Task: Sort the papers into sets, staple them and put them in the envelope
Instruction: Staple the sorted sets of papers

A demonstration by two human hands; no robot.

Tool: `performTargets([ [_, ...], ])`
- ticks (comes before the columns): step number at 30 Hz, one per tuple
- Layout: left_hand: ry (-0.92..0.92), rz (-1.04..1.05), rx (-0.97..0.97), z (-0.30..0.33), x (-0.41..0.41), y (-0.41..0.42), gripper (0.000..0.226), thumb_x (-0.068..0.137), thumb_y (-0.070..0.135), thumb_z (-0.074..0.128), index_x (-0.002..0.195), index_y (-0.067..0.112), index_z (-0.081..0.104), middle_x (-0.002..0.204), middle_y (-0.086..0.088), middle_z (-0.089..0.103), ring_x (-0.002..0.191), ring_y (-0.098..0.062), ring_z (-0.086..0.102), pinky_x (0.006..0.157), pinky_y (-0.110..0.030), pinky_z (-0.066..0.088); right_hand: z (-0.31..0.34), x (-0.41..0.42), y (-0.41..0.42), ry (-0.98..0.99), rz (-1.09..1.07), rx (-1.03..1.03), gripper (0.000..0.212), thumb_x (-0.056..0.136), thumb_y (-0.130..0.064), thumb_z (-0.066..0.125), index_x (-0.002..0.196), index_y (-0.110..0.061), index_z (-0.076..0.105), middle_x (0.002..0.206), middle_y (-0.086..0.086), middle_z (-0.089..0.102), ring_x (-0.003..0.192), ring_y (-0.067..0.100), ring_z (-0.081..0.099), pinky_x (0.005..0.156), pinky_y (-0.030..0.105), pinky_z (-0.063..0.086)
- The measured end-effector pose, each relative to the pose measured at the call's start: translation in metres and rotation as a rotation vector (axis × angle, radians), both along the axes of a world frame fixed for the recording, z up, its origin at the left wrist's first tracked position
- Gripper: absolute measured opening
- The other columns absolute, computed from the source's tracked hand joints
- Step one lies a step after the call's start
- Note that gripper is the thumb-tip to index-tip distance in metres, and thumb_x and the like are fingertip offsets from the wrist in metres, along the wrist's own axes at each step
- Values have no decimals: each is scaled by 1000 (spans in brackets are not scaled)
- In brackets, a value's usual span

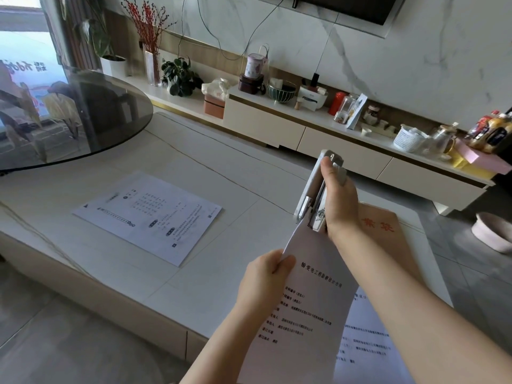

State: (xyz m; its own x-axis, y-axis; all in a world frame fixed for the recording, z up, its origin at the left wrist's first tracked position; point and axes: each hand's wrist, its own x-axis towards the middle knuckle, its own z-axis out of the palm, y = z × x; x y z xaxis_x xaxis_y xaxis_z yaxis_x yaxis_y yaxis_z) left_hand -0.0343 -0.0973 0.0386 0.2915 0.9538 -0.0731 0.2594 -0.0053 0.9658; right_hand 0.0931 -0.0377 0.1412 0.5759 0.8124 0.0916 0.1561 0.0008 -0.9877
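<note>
My left hand (263,275) pinches the left edge of a white printed paper set (304,314), held up above the table. My right hand (339,200) grips a white stapler (313,195), whose jaws sit over the top corner of that set. A second printed sheet (368,342) lies under the held set at the lower right. Under my right forearm lies a brown envelope (388,225) with red characters. Another stack of printed paper (149,217) lies flat on the table to the left.
The white table (83,259) has a dark round glass top (69,115) at its far left. Beyond it runs a low cabinet (304,128) crowded with jars, plants, a bowl and bottles. A pale round basin (496,231) sits on the floor at right.
</note>
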Motion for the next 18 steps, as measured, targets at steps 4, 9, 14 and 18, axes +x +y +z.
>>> performTargets([
  [4, -155, -67, -98, 5, -3, 4, 25, 76, 52, 63, 85, 28, 63, 81, 9, 68, 74, -10, 66, 73, -33, 53, -2, -8, -6, -44, -8, 5, 41, 88, -59, 52, 95, -19, 59, 87, 1, 64, 79, 12, 62, 59, 18, 48],
  [9, -367, -62, -5, 19, -2, 10, 36, 79, 48, 72, 101, 22, 58, 90, 17, 65, 82, 3, 62, 70, -12, 46, -15, -23, -15, -129, 43, -31, 58, 92, -59, 41, 108, -6, 59, 93, 6, 65, 76, 10, 61, 43, 5, 38],
  [14, -374, -8, 135, 22, -4, 10, 17, 81, 26, 75, 89, 21, 60, 70, 16, 63, 64, 2, 58, 61, -10, 40, -18, -30, -16, -88, 73, -91, 57, 94, -64, 30, 102, -15, 59, 92, -4, 60, 78, 3, 56, 51, 9, 39],
  [18, -385, 8, 200, 22, -3, 8, 23, 84, 23, 72, 105, 18, 64, 62, 22, 57, 57, 3, 49, 57, -10, 35, -17, -32, -16, -125, 82, -84, 56, 95, -59, 32, 93, -10, 59, 84, -1, 58, 73, 7, 55, 44, 3, 37],
])
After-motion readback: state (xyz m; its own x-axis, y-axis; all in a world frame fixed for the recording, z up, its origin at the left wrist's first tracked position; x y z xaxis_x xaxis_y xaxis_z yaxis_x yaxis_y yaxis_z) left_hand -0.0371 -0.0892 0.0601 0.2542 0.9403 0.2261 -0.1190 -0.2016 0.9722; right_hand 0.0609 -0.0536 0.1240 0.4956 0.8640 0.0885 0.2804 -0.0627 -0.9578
